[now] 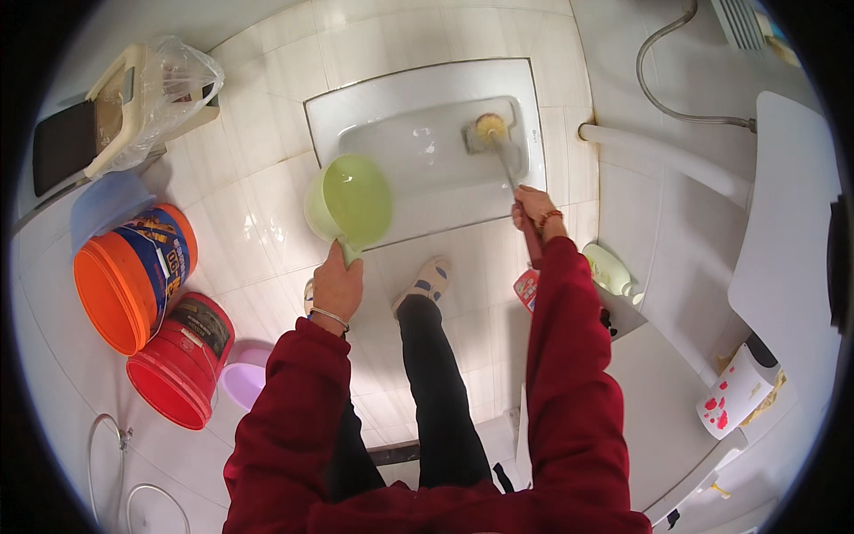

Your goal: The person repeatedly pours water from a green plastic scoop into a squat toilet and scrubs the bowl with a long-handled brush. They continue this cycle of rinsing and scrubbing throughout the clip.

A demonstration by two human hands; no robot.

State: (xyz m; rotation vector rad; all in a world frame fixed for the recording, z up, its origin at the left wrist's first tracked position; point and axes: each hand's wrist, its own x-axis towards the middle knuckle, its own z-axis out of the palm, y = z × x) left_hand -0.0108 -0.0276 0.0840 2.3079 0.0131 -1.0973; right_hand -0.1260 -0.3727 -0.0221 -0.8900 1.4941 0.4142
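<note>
My left hand [338,280] grips the handle of a light green plastic water dipper [357,200], which hangs over the near left edge of a white ceramic basin [413,80] set into the tiled floor. Its inside faces up; whether it holds water I cannot tell. My right hand [536,208] is closed around the dark red handle of a long brush [510,170]. The brush's yellowish round head [491,127] is at the basin's right end, beside a dark square patch. Wet, shiny spots show on the basin's bottom.
At the left lie an orange bucket [110,297], a red bucket [170,387] and a purple basin [244,377]. A bin with a clear plastic bag [167,100] stands at the upper left. Near my right forearm are a red-labelled container [526,289] and a pale green bottle [608,268]. A white pipe [667,157] runs along the right.
</note>
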